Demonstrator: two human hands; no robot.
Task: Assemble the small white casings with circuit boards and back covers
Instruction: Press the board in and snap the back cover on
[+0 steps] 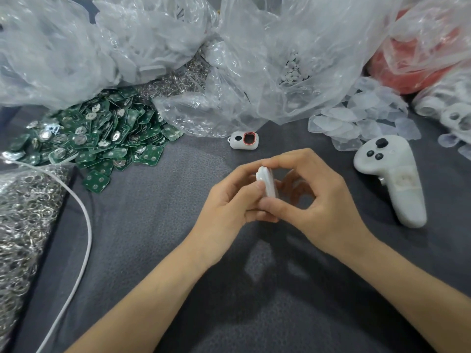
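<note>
Holding one small white casing (267, 183) on its edge, the left hand (229, 202) and right hand (316, 197) both pinch it above the gray counter (153, 238), near green circuit boards (102, 138).

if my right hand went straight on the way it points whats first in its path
Probably the left hand, gripping the same white casing; past it, the red-ringed casing on the cloth lies roughly in line, though depth is unclear.
</note>
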